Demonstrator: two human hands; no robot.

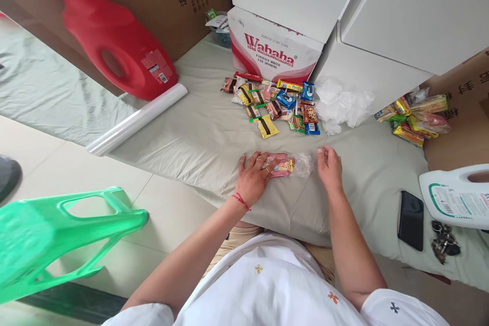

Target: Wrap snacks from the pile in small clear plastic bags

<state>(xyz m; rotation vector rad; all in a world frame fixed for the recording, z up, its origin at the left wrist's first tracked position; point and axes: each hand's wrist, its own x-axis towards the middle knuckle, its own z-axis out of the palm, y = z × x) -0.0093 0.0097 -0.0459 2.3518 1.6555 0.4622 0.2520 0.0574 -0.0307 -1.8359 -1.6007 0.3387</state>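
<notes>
My left hand point(252, 177) lies flat, fingers spread, pressing on a clear plastic bag of snack packets point(287, 165) on the grey-green sheet point(198, 137). My right hand point(329, 167) rests just right of the bag's twisted end, fingers loosely curled and slightly apart, holding nothing that I can see. A loose pile of small wrapped snacks point(275, 104) lies farther back on the sheet. A heap of clear plastic bags point(342, 102) sits right of that pile.
A Wahaha carton point(271, 46) stands behind the snacks under white boxes point(382, 5). A red jug point(114, 46) and a film roll point(137, 118) lie left. More filled snack bags point(414, 114), a white jug point(456, 196), a phone point(410, 219), keys point(443, 242) sit right. A green stool point(57, 234) is near left.
</notes>
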